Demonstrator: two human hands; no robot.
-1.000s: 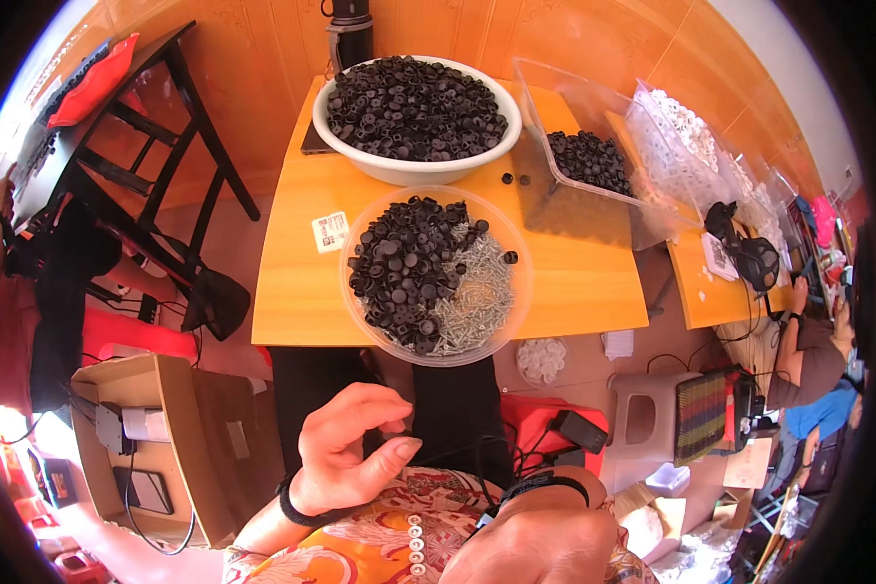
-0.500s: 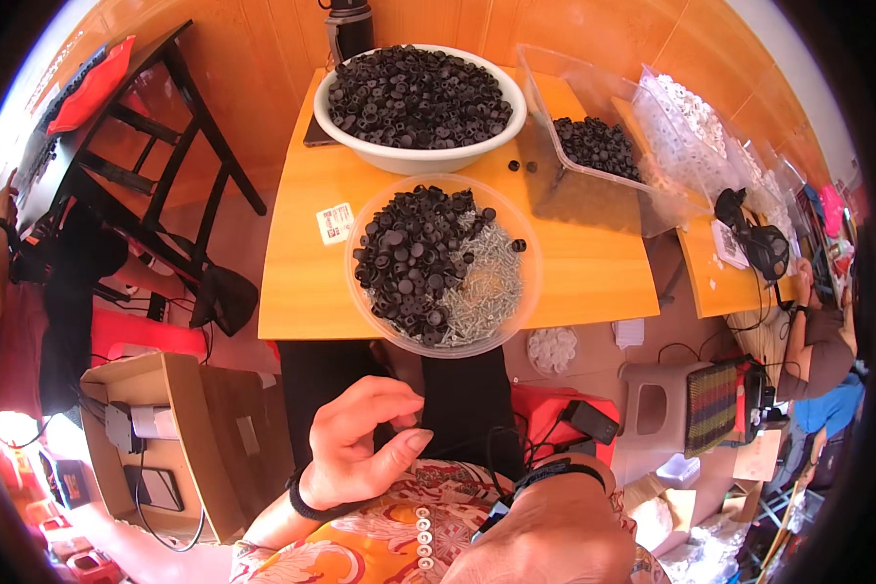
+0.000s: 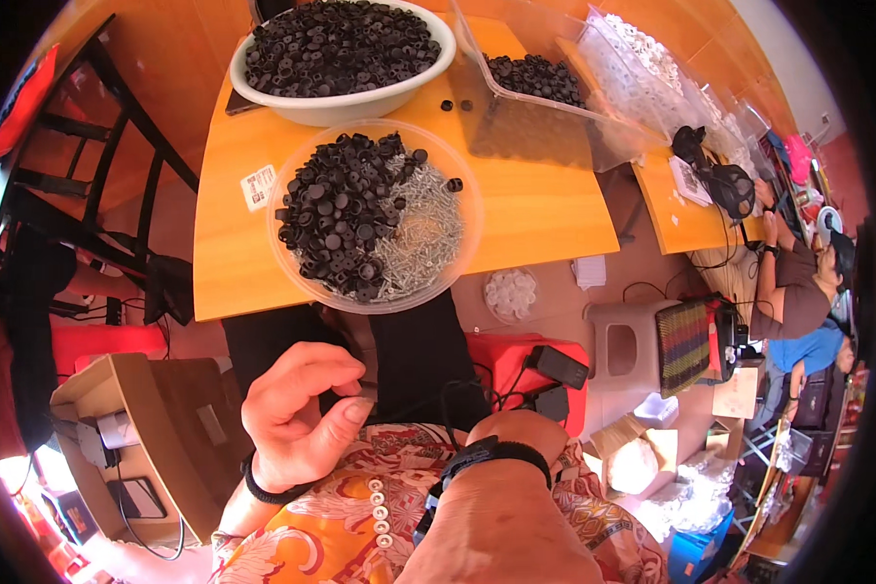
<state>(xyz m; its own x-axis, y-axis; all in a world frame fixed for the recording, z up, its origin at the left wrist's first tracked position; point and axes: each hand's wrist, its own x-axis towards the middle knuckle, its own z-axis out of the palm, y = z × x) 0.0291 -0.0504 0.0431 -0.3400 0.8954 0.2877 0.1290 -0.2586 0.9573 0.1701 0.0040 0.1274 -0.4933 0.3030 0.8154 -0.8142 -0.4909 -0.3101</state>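
My left hand [image 3: 300, 414] hovers over my lap. Its fingers are half curled, with a gap between thumb and forefinger and nothing visible in it. My right hand [image 3: 524, 428] is bent away beyond its black wristband, near the red seat; its fingers are hidden, as is anything in them. Beyond my knees, a clear round tub [image 3: 469, 234] overhangs the table's front edge. Black plastic caps [image 3: 326, 209] fill its left side and small silver screws [image 3: 420, 234] its right. Neither hand touches the tub.
On the yellow table [image 3: 545, 229] stand a white basin [image 3: 360, 109] heaped with black caps and a clear bin [image 3: 526, 141] part-filled with them. A cardboard box [image 3: 131, 389] is at left, a grey stool [image 3: 608, 341] and red seat [image 3: 492, 360] at right. Another person [image 3: 798, 282] sits far right.
The view has swung, so the table and tubs sit farther left and higher. My left hand keeps its half-curled pose. More of my right forearm and the back of that hand now shows.
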